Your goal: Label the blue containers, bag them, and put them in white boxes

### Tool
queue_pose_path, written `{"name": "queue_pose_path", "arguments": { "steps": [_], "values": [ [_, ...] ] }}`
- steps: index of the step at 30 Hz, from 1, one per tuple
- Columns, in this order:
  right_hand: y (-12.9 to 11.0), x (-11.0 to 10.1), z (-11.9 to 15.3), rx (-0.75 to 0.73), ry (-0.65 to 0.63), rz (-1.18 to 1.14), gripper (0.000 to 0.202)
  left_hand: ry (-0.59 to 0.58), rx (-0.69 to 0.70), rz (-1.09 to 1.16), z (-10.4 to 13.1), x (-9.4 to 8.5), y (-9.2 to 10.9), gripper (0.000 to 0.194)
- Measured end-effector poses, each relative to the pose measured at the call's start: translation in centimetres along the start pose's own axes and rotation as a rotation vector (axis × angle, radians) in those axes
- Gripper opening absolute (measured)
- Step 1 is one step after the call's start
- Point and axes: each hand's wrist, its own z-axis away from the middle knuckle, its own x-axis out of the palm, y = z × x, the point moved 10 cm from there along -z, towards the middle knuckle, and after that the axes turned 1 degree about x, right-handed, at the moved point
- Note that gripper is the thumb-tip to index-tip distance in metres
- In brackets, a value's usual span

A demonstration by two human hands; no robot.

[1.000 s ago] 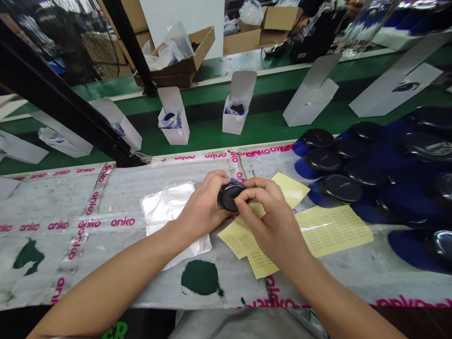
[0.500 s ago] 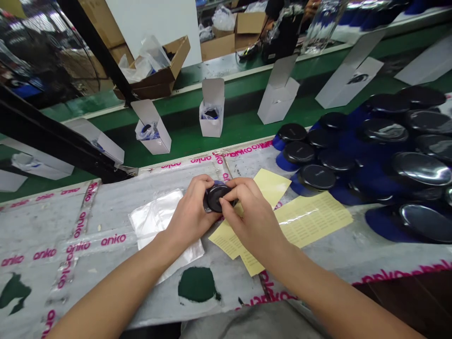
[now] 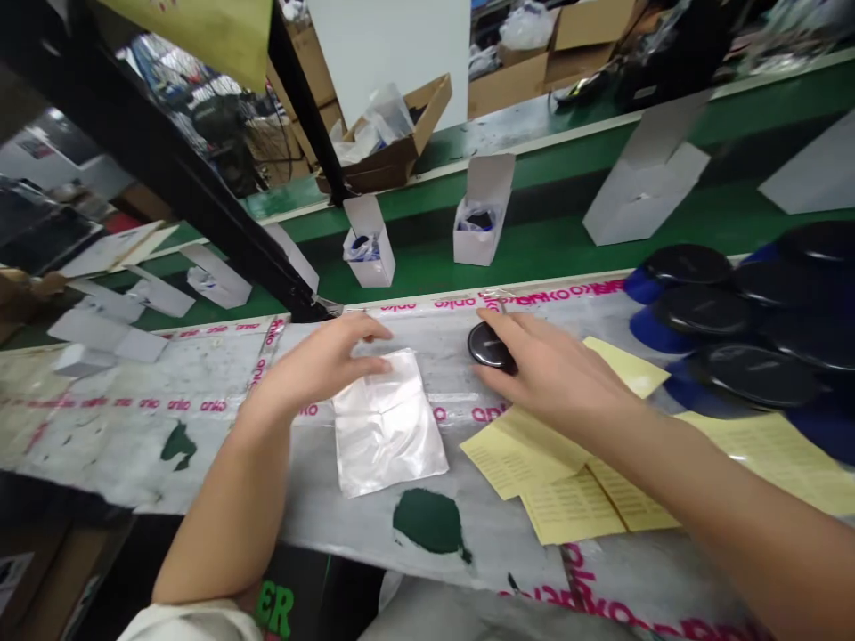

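Observation:
My right hand (image 3: 541,361) is closed round a round item with a glossy black top (image 3: 490,345), near the middle of the grey bench. My left hand (image 3: 334,356) is apart from it, fingers spread and curved with nothing between them, over the top left of a stack of clear plastic bags (image 3: 391,427). Yellow label sheets (image 3: 534,450) with printed rows lie under and beside my right wrist and forearm. To the right, several blue items with black tops (image 3: 754,374) stand close together.
Open white boxes (image 3: 378,265) stand along the green conveyor (image 3: 420,276) behind the bench (image 3: 227,454). A black post (image 3: 193,191) slants down at the left. Beyond the conveyor sits a cardboard box (image 3: 427,116) with plastic bags.
My left hand has let go of the black-topped item and opened, moving left. My right hand now holds that item alone, further right of the bags. The view has shifted left.

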Motion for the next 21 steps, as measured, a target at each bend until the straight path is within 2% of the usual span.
{"name": "queue_pose_path", "arguments": {
  "steps": [2, 4, 5, 7, 9, 11, 16, 19, 21],
  "values": [
    [-1.6, -0.6, 0.0, -0.050, 0.070, 0.050, 0.056, -0.037, -0.153, -0.021, 1.3, -0.7, -3.4, 0.032],
    [-5.4, -0.6, 1.2, -0.225, 0.106, 0.058, 0.045, -0.059, -0.224, 0.024, 2.0, -0.1, -6.0, 0.024],
    [-7.9, 0.0, 2.3, -0.361, 0.080, 0.062, 0.038, -0.050, -0.234, 0.082, 2.1, 0.3, -6.9, 0.020],
    [-12.7, 2.3, 5.3, -0.647, -0.067, 0.110, 0.028, -0.021, -0.240, 0.205, 1.9, 1.0, -8.1, 0.017],
    [-15.3, 4.4, 8.0, -0.822, -0.182, 0.204, 0.022, -0.014, -0.251, 0.275, 1.7, 1.2, -8.7, 0.016],
    [-16.0, 5.5, 9.1, -0.866, -0.203, 0.271, 0.022, -0.022, -0.250, 0.266, 1.7, 0.9, -8.6, 0.015],
    [-14.9, 6.2, 9.2, -0.818, -0.172, 0.211, 0.021, -0.049, -0.239, 0.151, 2.1, -0.1, -7.6, 0.020],
    [-14.4, 6.5, 9.5, -0.800, -0.163, 0.174, 0.023, 0.065, -0.191, 0.150, 1.8, -0.7, -6.4, 0.022],
    [-14.5, 6.4, 9.6, -0.806, -0.176, 0.142, 0.018, 0.165, -0.127, 0.154, 1.3, -1.2, -5.3, 0.023]
  ]
}}
